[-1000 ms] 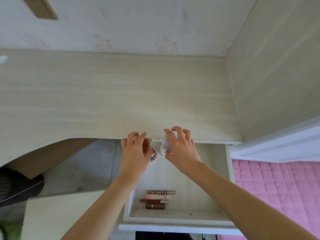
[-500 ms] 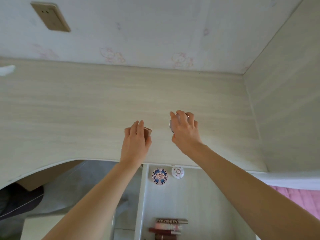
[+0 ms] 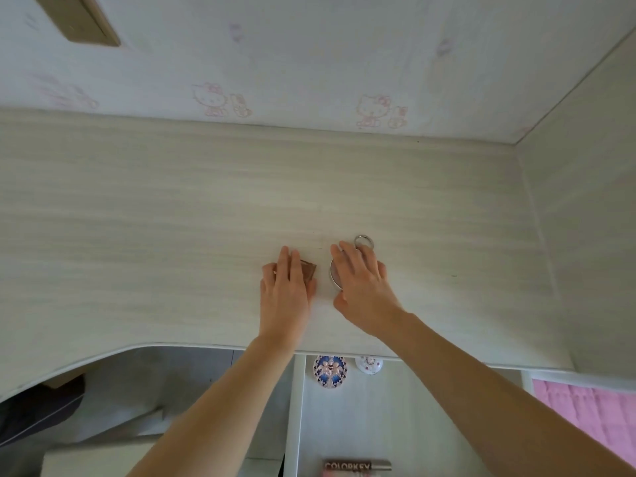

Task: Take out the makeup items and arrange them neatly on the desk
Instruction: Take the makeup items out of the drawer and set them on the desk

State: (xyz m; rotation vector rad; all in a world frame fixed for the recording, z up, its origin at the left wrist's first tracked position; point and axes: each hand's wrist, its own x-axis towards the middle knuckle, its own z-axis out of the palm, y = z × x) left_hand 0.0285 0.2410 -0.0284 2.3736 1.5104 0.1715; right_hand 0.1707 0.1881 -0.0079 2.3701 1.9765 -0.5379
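On the desk (image 3: 172, 218), the left hand (image 3: 285, 290) lies flat on a brown square case (image 3: 308, 269); just right, the right hand (image 3: 364, 287), fingers relaxed, covers a round compact (image 3: 334, 271) (with a metal ring (image 3: 363, 241)).

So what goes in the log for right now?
left hand: on brown compact | right hand: on round mirror | desk

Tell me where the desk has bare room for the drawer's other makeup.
Bare desk lies left of the left hand, right of the right hand, and behind both to the wall. It is crowded only between them, at the brown compact and round mirror.
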